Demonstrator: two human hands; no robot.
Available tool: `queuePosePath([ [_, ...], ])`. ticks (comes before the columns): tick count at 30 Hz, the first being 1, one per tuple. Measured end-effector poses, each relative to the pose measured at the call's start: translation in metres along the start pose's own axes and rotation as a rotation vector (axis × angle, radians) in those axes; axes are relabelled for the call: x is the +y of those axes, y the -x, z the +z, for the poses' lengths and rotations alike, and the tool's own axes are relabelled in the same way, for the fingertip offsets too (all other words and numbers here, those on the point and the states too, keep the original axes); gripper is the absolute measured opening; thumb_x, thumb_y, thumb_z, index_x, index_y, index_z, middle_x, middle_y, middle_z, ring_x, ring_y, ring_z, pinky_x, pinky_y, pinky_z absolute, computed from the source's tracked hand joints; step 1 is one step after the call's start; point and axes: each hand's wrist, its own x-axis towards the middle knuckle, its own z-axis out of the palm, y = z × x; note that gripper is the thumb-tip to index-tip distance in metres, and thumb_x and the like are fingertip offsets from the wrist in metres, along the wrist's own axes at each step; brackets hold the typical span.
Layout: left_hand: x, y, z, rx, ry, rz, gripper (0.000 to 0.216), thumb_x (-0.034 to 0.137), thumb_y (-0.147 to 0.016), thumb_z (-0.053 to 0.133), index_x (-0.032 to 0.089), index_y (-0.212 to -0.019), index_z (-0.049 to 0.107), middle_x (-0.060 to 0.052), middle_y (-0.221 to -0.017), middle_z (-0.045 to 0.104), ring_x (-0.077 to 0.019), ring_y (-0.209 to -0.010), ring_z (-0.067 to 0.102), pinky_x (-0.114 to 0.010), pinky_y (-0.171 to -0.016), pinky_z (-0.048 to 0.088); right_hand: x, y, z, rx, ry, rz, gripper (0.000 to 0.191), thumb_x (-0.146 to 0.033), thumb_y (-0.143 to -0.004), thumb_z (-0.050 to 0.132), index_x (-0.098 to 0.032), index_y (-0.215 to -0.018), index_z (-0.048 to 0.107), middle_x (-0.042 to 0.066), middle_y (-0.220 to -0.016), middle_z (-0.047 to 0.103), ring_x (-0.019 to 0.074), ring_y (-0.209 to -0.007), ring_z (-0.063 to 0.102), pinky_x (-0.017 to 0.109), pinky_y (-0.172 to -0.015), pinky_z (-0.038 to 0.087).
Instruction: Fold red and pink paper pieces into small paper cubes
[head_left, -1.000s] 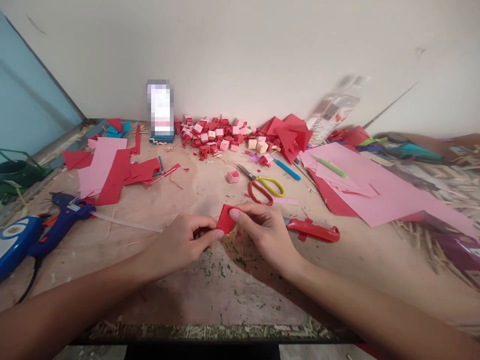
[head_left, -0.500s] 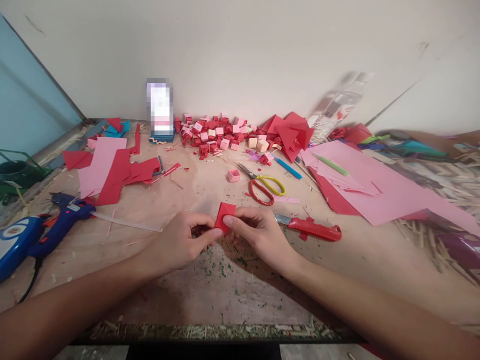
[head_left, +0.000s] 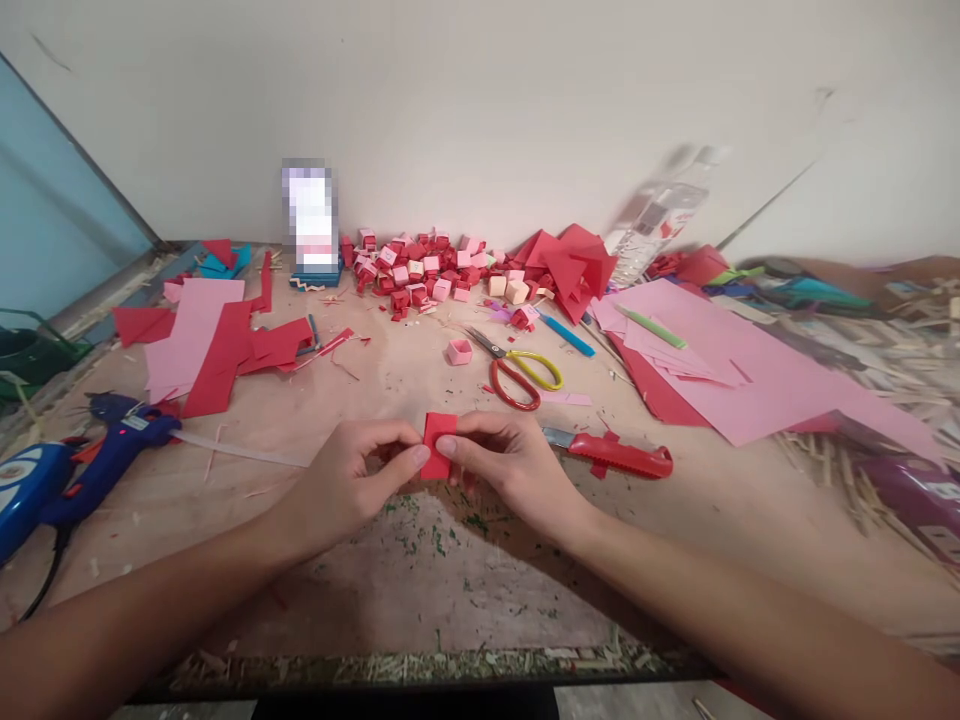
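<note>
A small folded piece of red paper (head_left: 439,445) is held upright between my two hands, just above the table. My left hand (head_left: 360,472) pinches its left edge between thumb and fingers. On the other side, my right hand (head_left: 517,470) grips it, thumb flat on the front face and fingers behind, where they are partly hidden. Beyond the hands lie a small open pink paper box (head_left: 459,351) and scissors (head_left: 517,365) with one yellow and one red handle loop. To the right of my right hand rests a red-handled knife (head_left: 619,455).
A heap of small red and pink paper boxes (head_left: 427,268) sits by the wall, beside a propped phone (head_left: 310,218). Pink sheets (head_left: 731,370) and a bottle (head_left: 660,220) are at right. A blue glue gun (head_left: 124,445) and cut paper (head_left: 217,360) occupy the left.
The red paper has turned from a tilt to nearly upright, both hands still gripping it. The whole view has shifted slightly.
</note>
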Motion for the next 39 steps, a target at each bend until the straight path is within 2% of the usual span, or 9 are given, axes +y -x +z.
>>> queuePosePath([
  [4, 0.001, 0.0, 0.002, 0.009, -0.081, 0.049, 0.025, 0.029, -0.098, 0.057, 0.018, -0.082, 0.071, 0.001, -0.072, 0.064, -0.0127, -0.066, 0.054, -0.026, -0.063, 0.04, 0.004, -0.002, 0.001, 0.035, -0.074, 0.027, 0.017, -0.033, -0.082, 0.082, -0.017, -0.081, 0.078, 0.0, -0.06, 0.068, 0.0112, -0.052, 0.059, 0.022, -0.05, 0.044],
  [9, 0.003, -0.004, 0.004, 0.029, -0.083, 0.081, 0.016, 0.027, -0.093, 0.065, 0.019, -0.08, 0.069, 0.001, -0.077, 0.067, -0.0138, -0.073, 0.06, -0.026, -0.071, 0.046, 0.005, -0.005, -0.001, -0.015, -0.094, 0.01, 0.015, -0.033, -0.083, 0.082, -0.018, -0.088, 0.081, 0.002, -0.078, 0.074, 0.0123, -0.065, 0.064, 0.023, -0.059, 0.055],
  [12, 0.001, -0.006, 0.005, 0.048, -0.075, 0.066, 0.015, 0.028, -0.092, 0.068, 0.019, -0.08, 0.068, 0.001, -0.08, 0.068, -0.0145, -0.076, 0.062, -0.027, -0.073, 0.048, 0.002, -0.005, -0.001, -0.076, -0.087, 0.001, 0.022, -0.036, -0.08, 0.086, -0.018, -0.091, 0.081, 0.003, -0.086, 0.074, 0.0137, -0.072, 0.065, 0.025, -0.063, 0.057],
  [16, -0.003, -0.006, 0.005, 0.054, -0.049, 0.029, 0.015, 0.03, -0.091, 0.071, 0.019, -0.081, 0.069, 0.001, -0.082, 0.07, -0.0155, -0.079, 0.064, -0.028, -0.075, 0.049, -0.001, -0.004, -0.001, -0.104, -0.081, 0.038, 0.032, -0.038, -0.074, 0.091, -0.016, -0.095, 0.08, 0.004, -0.087, 0.074, 0.0153, -0.075, 0.064, 0.026, -0.063, 0.056],
  [25, 0.001, -0.004, 0.003, 0.091, 0.036, 0.03, 0.006, 0.022, -0.093, 0.065, 0.019, -0.091, 0.069, -0.001, -0.089, 0.072, -0.0172, -0.086, 0.068, -0.028, -0.079, 0.052, 0.0, -0.002, -0.002, -0.083, -0.096, -0.007, 0.019, -0.035, -0.083, 0.083, -0.018, -0.093, 0.079, 0.002, -0.085, 0.073, 0.0135, -0.071, 0.061, 0.026, -0.066, 0.052],
  [27, -0.001, -0.005, 0.003, 0.119, 0.084, 0.028, 0.007, 0.02, -0.094, 0.062, 0.019, -0.096, 0.069, -0.001, -0.093, 0.072, -0.0174, -0.088, 0.069, -0.028, -0.08, 0.053, 0.0, -0.002, -0.002, -0.064, -0.099, -0.037, 0.015, -0.033, -0.087, 0.078, -0.018, -0.087, 0.079, 0.001, -0.078, 0.071, 0.0129, -0.066, 0.059, 0.026, -0.064, 0.05],
  [30, -0.006, -0.007, 0.003, 0.142, 0.132, 0.014, 0.012, 0.019, -0.095, 0.061, 0.02, -0.103, 0.069, -0.001, -0.094, 0.072, -0.0162, -0.087, 0.068, -0.027, -0.08, 0.053, -0.001, -0.001, -0.002, -0.042, -0.084, -0.042, 0.023, -0.029, -0.089, 0.07, -0.018, -0.069, 0.072, -0.001, -0.061, 0.062, 0.013, -0.058, 0.056, 0.026, -0.059, 0.046],
  [32, -0.008, -0.007, 0.003, 0.123, 0.155, -0.014, 0.013, 0.021, -0.095, 0.062, 0.02, -0.104, 0.07, -0.001, -0.094, 0.073, -0.0163, -0.086, 0.068, -0.027, -0.079, 0.053, -0.001, -0.001, -0.002, -0.02, -0.079, -0.021, 0.023, -0.027, -0.088, 0.068, -0.018, -0.066, 0.069, -0.002, -0.057, 0.058, 0.013, -0.055, 0.055, 0.026, -0.056, 0.044],
  [39, -0.005, -0.009, 0.003, 0.104, 0.138, -0.08, 0.014, 0.028, -0.092, 0.065, 0.018, -0.095, 0.075, -0.003, -0.088, 0.074, -0.018, -0.081, 0.068, -0.028, -0.071, 0.055, 0.001, -0.001, 0.0, -0.009, -0.008, -0.001, 0.015, -0.03, -0.086, 0.072, -0.018, -0.079, 0.075, 0.001, -0.073, 0.065, 0.0137, -0.065, 0.054, 0.026, -0.06, 0.047],
])
